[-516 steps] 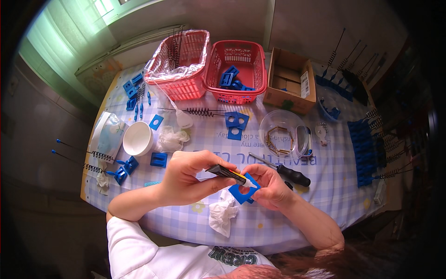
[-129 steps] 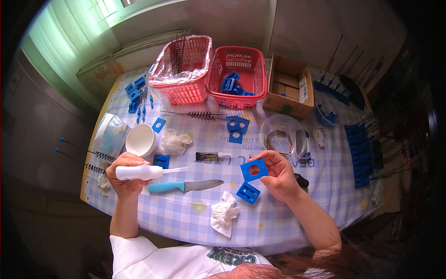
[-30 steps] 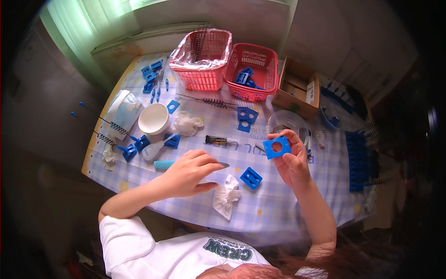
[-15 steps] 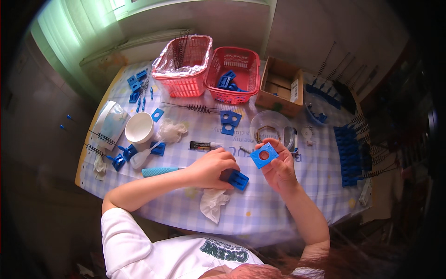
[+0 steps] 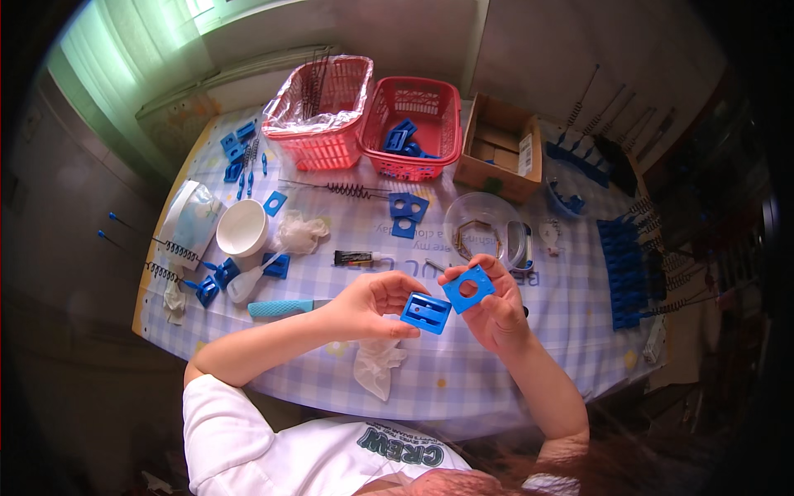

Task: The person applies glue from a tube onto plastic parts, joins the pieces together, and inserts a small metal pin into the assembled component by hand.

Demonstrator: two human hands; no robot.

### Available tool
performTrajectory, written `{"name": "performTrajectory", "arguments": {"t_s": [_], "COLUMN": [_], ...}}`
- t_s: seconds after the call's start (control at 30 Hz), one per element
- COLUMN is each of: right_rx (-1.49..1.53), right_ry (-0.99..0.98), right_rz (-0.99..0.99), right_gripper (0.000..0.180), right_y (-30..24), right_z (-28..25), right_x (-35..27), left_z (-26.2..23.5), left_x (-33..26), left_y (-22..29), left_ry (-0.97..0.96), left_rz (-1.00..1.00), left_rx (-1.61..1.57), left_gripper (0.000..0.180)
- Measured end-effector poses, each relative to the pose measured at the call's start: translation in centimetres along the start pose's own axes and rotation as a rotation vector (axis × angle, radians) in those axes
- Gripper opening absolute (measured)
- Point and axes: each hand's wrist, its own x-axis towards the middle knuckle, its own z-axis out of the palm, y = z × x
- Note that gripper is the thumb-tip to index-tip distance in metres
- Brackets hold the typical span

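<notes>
My left hand (image 5: 379, 307) grips a blue slotted block (image 5: 429, 321) by its left edge, held up over the table. Close beside it, my right hand (image 5: 501, 314) pinches a flat blue square plate (image 5: 484, 282) with a round hole in its middle. The plate tilts slightly, and a small gap separates it from the block. Below my left wrist lies a crumpled white tissue (image 5: 376, 374). A tool with a light-blue handle (image 5: 279, 308) runs partly beneath my left forearm. Beyond my hands lies a small black tube (image 5: 354, 257).
Two red baskets (image 5: 318, 150) (image 5: 413, 165) and a cardboard box (image 5: 488, 179) stand at the back. Left are a white bowl (image 5: 241, 229), a squeeze bottle (image 5: 243, 285) and blue parts. A clear round container (image 5: 463, 211) sits beyond my right hand; blue pieces with springs (image 5: 619, 273) line the right edge.
My left hand has lifted the blue slotted block off the tablecloth, turned its slotted face up, and brought it beside the plate. My right hand keeps the plate nearly in place.
</notes>
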Motion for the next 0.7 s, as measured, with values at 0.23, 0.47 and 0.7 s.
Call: {"name": "performTrajectory", "arguments": {"t_s": [0.23,0.47,0.7], "right_rx": [-0.005,0.031,-0.128], "right_ry": [0.065,0.053,0.045], "right_rz": [-0.003,0.009,-0.031], "right_gripper": [0.047,0.047,0.044], "right_y": [0.1,0.4,0.5], "right_z": [-0.1,0.1,0.3], "right_x": [-0.1,-0.2,-0.6], "left_z": [0.0,0.0,0.4], "left_x": [0.0,0.0,0.2], "left_y": [0.7,-0.4,-1.0], "left_ry": [0.074,0.047,0.077], "left_rz": [-0.163,-0.117,-0.046], "left_rx": [-0.087,-0.221,-0.169], "left_gripper": [0.045,0.042,0.039]}}
